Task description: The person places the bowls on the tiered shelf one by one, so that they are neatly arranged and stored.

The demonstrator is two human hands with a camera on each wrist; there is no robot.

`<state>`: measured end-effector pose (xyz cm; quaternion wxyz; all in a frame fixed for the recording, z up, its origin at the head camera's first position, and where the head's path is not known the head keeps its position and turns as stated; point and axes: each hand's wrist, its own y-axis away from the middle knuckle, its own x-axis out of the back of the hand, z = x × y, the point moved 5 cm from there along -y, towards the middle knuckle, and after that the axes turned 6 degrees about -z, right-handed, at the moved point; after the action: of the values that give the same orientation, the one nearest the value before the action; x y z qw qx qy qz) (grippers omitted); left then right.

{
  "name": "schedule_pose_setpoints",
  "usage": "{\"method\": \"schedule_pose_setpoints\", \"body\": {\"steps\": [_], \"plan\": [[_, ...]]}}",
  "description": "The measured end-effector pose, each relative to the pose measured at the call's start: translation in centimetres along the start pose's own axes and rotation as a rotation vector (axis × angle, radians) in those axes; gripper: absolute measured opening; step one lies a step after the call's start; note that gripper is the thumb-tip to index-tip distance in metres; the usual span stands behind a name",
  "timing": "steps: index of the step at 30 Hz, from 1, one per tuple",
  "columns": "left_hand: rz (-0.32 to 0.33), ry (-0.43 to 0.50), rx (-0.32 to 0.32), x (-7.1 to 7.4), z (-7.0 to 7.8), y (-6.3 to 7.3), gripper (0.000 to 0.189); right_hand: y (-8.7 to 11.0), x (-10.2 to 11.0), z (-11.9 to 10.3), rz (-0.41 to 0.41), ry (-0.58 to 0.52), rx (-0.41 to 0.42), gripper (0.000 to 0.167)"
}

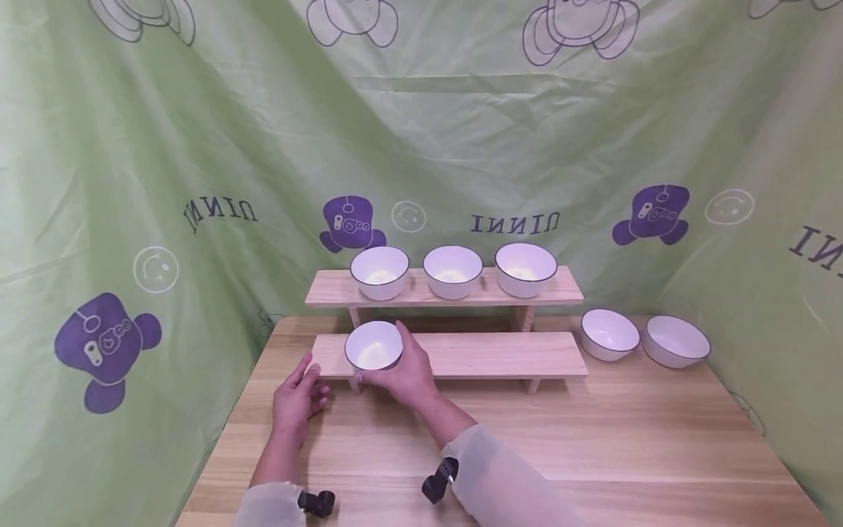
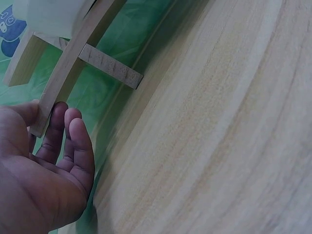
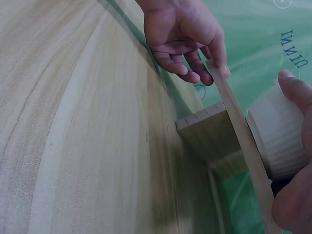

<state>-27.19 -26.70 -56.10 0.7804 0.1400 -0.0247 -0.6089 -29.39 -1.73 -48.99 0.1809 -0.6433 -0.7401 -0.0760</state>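
While my left grip point(image 1: 296, 401) pinches the left edge of the lower shelf point(image 1: 500, 355), my right grip point(image 1: 407, 369) is curled round a white bowl point(image 1: 373, 345) on that shelf's left part. Open room runs rightward along it; beyond its right edge, two bowls point(image 1: 609, 335) rest on the surface point(image 1: 593, 439).

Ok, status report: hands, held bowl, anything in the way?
Left hand pinching lower shelf at left end. Right hand gripping white bowl near that end. Three bowls on upper shelf behind, apparently not obstructing.
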Motion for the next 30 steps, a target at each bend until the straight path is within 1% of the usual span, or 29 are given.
{"method": "schedule_pose_setpoints", "body": {"steps": [4, 10, 17, 25, 30], "plan": [[-0.008, -0.001, 0.001, -0.1, 0.1, -0.1, 0.062, -0.3, 0.2, -0.1, -0.023, 0.021, -0.011, 0.128], [0.004, 0.014, -0.002, -0.2, 0.0, -0.2, 0.061, -0.5, 0.4, -0.1, -0.06, 0.04, 0.003, 0.13], [0.004, 0.017, -0.004, -0.2, 0.0, 0.0, 0.061, -0.3, 0.7, -0.1, -0.06, 0.057, 0.021, 0.136], [0.002, 0.017, 0.001, 0.0, -0.1, 0.1, 0.062, 0.6, 1.3, -0.3, -0.071, 0.064, 0.078, 0.134], [-0.003, 0.017, -0.002, 0.0, -0.2, -0.1, 0.063, 0.9, 1.9, -0.2, -0.066, 0.053, 0.089, 0.134]]}}
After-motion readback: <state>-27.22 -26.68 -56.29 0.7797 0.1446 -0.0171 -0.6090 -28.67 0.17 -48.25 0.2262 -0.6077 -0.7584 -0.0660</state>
